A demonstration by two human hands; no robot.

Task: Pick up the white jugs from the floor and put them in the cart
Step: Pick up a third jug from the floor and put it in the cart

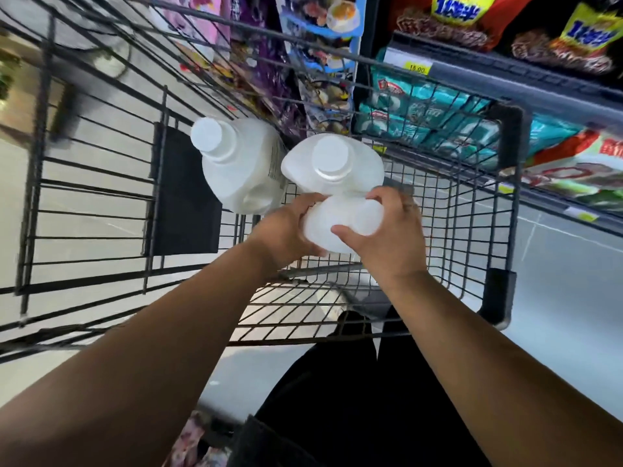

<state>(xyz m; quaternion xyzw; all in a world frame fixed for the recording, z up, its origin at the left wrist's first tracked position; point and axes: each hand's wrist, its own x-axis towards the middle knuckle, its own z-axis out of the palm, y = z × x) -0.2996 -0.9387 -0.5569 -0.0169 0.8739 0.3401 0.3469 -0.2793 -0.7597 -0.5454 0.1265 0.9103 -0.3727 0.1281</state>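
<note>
Two white jugs with white caps are inside the black wire cart. One jug stands in the basket toward the left, leaning a little. The second jug is right beside it, touching it, held over the basket floor. My left hand grips its handle side from the left. My right hand grips it from the right, thumb across the front and fingers curled over the top. The bottom of the held jug is hidden by my hands.
Store shelves with packaged goods and yellow price tags run along the right and behind the cart. A black flap hangs on the cart's left wire wall. Grey floor shows through and beside the basket. My dark trousers fill the foreground.
</note>
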